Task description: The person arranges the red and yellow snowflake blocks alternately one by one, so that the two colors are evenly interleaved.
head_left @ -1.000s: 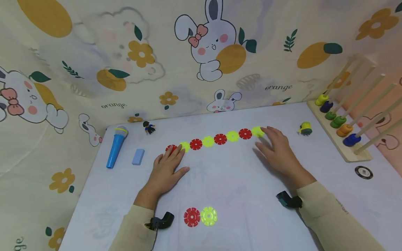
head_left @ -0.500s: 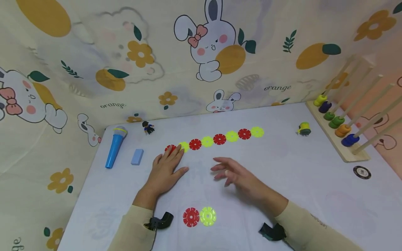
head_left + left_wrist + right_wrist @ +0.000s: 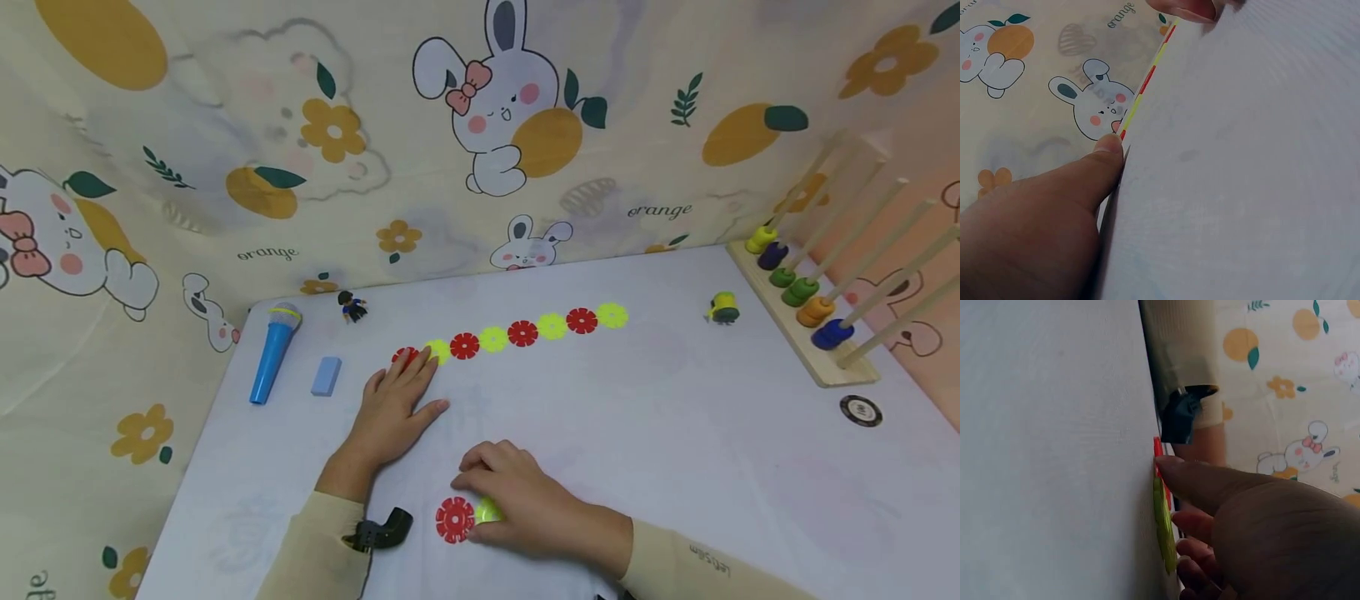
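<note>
Red and yellow-green notched plastic discs lie in an alternating row (image 3: pixel 522 333) across the table in the head view. My left hand (image 3: pixel 393 417) rests flat at the row's left end, fingers spread over the red end disc (image 3: pixel 405 355) and touching the yellow-green one beside it. Nearer me lie a red disc (image 3: pixel 455 520) and a yellow-green disc (image 3: pixel 487 511), side by side. Over the yellow-green one is my right hand (image 3: pixel 536 500), fingers bent and apart from the thumb, partly hiding it. The right wrist view has the thumb (image 3: pixel 1172 469) by the discs' edges.
At the left are a blue toy microphone (image 3: pixel 273 350), a light blue block (image 3: pixel 326 377) and a small dark figure (image 3: pixel 351 307). Toward the right stand a yellow-green toy (image 3: pixel 723 308), a wooden peg board (image 3: pixel 817 333) with coloured beads, and a black-and-white round chip (image 3: pixel 861 410).
My right hand has left the right end of the disc row and come toward me and left, down to the two nearer discs. The left hand stays in place.
</note>
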`<state>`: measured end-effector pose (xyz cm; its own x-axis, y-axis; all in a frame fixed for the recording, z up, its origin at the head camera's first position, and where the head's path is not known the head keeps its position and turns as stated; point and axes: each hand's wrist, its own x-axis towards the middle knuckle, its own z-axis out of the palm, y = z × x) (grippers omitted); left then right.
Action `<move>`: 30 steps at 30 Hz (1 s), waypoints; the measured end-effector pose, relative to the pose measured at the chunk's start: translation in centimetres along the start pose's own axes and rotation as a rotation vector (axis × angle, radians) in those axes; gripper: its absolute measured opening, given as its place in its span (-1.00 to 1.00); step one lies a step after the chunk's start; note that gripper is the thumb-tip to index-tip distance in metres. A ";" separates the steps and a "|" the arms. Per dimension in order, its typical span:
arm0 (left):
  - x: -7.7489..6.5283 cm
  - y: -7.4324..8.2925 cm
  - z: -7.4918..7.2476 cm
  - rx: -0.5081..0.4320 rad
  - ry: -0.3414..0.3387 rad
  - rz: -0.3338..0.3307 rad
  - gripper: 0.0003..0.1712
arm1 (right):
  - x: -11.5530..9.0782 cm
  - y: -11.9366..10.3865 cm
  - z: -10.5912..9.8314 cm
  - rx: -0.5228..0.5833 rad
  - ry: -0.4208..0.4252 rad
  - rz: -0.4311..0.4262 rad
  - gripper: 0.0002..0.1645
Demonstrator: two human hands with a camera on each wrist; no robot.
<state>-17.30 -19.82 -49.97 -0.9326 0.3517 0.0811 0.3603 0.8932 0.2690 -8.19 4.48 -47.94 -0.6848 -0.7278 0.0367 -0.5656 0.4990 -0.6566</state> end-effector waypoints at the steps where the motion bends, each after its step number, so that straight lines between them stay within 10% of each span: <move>1: 0.0 0.0 0.0 -0.003 -0.002 -0.001 -0.13 | 0.0 0.0 0.1 -0.010 0.001 -0.004 -0.43; 17: -0.1 -0.2 0.3 -0.005 0.009 0.002 -0.12 | 0.1 -0.6 0.6 -0.032 -0.011 -0.025 -0.44; 30: -0.1 -0.1 0.1 -0.012 -0.015 -0.009 -0.11 | 0.3 1.4 -3.0 0.562 0.117 0.122 -0.84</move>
<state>-17.29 -19.95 -50.06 -0.9352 0.3482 0.0648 0.3519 0.8928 0.2813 -10.60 6.34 -46.62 -0.7938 -0.6081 -0.0022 -0.1712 0.2269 -0.9587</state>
